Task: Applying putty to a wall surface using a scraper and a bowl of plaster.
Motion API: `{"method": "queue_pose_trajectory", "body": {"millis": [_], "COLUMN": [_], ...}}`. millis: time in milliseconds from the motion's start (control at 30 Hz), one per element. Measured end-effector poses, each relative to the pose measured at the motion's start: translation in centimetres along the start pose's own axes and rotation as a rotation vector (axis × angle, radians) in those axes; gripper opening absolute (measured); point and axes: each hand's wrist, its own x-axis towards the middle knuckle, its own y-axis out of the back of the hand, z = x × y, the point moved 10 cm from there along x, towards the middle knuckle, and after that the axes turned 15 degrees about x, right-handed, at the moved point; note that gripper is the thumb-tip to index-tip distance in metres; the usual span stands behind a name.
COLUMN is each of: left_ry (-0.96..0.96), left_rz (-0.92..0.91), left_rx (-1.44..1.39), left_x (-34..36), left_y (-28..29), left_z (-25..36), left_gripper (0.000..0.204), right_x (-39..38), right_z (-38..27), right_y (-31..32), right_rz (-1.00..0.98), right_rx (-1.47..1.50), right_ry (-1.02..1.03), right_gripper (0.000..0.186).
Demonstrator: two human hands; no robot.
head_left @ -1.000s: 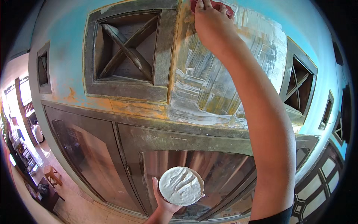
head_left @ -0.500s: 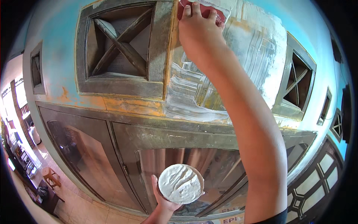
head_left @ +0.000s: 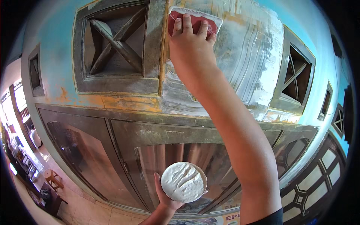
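Note:
My right hand is raised high, fingers spread over the face of a red putty spreader that it presses to the wall. White putty coats the spreader's upper edge. Around it lies a wall patch smeared with streaky white and grey putty, with ochre showing through. Lower down, my left hand holds a round tub of white putty from below and the side. The putty is filled to the rim and has grooves across its top.
A dark wooden vent frame with crossed bars borders the patch on the left; another vent frame stands on its right. Below run wooden-framed glass panes. A small wooden stool stands on the tiled floor at far left.
My right hand has drawn the spreader down the wall, and its putty-coated upper edge now shows fully. My left hand still holds the tub in nearly the same place.

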Motion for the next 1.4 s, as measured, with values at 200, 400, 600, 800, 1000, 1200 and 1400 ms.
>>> {"method": "queue_pose_trajectory", "body": {"millis": [200,400,600,800,1000,1200,1400], "left_ry": [0.042,-0.003,-0.022,-0.113,-0.14,-0.121,-0.078], "left_rz": [-0.25,-0.098,-0.008,0.106,0.133,0.056,-0.052], "left_rx": [-0.371,0.032,0.141,0.142,0.195,0.171,0.048], "left_x": [-0.8,-1.7,-1.4,-2.2,-2.0,-1.9,-1.5], "left_y": [-2.7,-1.2,-1.3,1.2,0.0,-0.4,-1.5], "left_z": [-0.5,0.1,0.0,2.0,2.8,2.1,0.9], "left_gripper": [0.103,0.099,0.098,0.098,0.094,0.097,0.1], "right_x": [-2.0,-3.3,0.0,-3.1,-8.7,-4.3,2.7], "right_z": [0.0,1.5,12.3,13.6,13.6,11.4,11.4], "right_y": [1.0,6.3,9.8,13.3,12.4,14.7,10.5], "right_rz": [0.003,0.238,0.391,0.231,0.231,0.128,0.125], "right_rx": [0.081,0.177,0.081,0.456,1.792,0.724,0.197], "right_ry": [-0.002,0.182,0.13,-0.19,-0.181,-0.167,0.17], "right_gripper": [0.078,0.059,0.065,0.051,0.042,0.055,0.071]}}
